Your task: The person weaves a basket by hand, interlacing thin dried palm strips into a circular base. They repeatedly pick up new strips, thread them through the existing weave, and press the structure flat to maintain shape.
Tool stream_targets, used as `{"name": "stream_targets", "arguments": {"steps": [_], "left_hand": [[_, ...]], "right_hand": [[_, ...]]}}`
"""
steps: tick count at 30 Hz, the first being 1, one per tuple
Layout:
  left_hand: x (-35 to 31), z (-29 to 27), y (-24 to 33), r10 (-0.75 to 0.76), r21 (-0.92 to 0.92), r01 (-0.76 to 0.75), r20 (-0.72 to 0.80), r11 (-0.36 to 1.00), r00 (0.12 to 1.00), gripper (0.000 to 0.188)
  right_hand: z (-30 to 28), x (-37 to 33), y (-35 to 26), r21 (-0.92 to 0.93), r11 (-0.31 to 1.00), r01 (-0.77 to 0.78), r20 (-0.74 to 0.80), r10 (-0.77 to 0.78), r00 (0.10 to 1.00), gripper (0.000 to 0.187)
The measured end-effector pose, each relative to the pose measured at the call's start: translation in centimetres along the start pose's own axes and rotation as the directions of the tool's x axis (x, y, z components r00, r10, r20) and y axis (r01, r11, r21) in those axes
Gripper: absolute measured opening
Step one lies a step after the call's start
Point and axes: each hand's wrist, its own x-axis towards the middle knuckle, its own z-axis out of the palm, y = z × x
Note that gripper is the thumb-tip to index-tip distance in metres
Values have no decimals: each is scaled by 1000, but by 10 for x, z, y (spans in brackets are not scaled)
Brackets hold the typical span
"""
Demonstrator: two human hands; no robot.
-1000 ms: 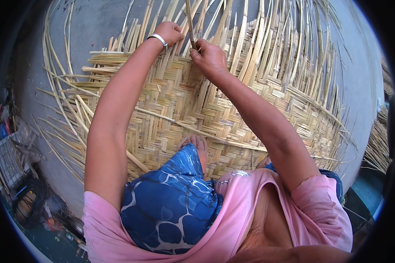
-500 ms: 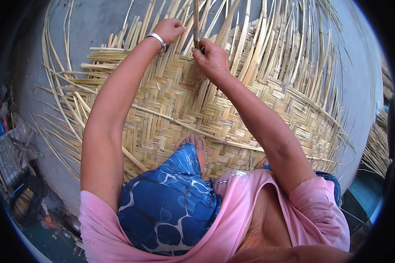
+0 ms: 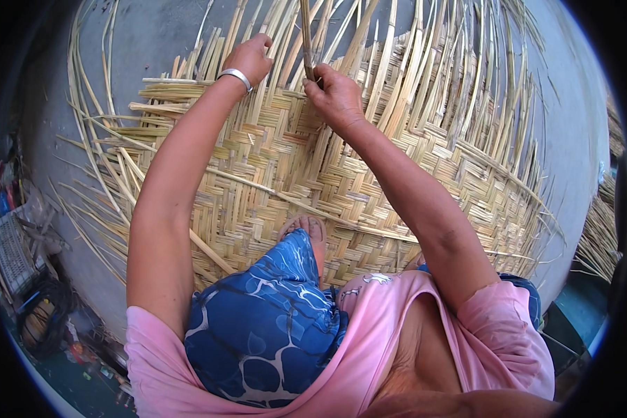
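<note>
A large mat (image 3: 380, 191) of flat, straw-coloured split strips lies in front of me, woven in a stepped diagonal pattern. Its unwoven strips (image 3: 404, 76) fan out past the far edge. My right hand (image 3: 338, 96) is closed round the near end of a darker brownish strip (image 3: 306, 38), raised from the weave and running out past the top of the view. To its left, my left hand (image 3: 251, 60), with a silver bracelet (image 3: 237, 77) at the wrist, is over the loose far strips. Its fingers are curled and partly hidden, so anything in them cannot be made out.
My sandalled foot (image 3: 306, 228) rests on the mat. Loose strips (image 3: 90, 188) stick out at the left over the grey floor (image 3: 49, 139). A grey crate (image 3: 14, 244) and a dark coil (image 3: 45, 317) stand at far left, a bundle of thin stalks (image 3: 599, 230) at far right.
My left hand has moved left and slightly nearer, away from my right hand. My right hand keeps its grip on the darker strip, which leans slightly more to the left.
</note>
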Motion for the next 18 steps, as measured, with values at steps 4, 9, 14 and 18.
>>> {"name": "stream_targets", "arguments": {"steps": [4, 9, 14, 18], "left_hand": [[2, 2, 11, 64, 58, -69, 72, 996, 995, 24], [21, -8, 21, -92, -545, 369, 468, 753, 879, 21], [23, -17, 41, -125, -532, 544, 631, 649, 766, 29], [25, -5, 35, -129, -525, 528, 617, 668, 777, 29]], "right_hand": [[-1, -1, -2, 3, 1000, 7, 1, -7, 1000, 19], [1, 0, 2, -3, 1000, 23, -24, -23, 999, 20], [-2, 0, -2, 0, 1000, -27, -5, 27, 1000, 23], [0, -2, -2, 56, 998, 6, -10, -5, 1000, 23]]}}
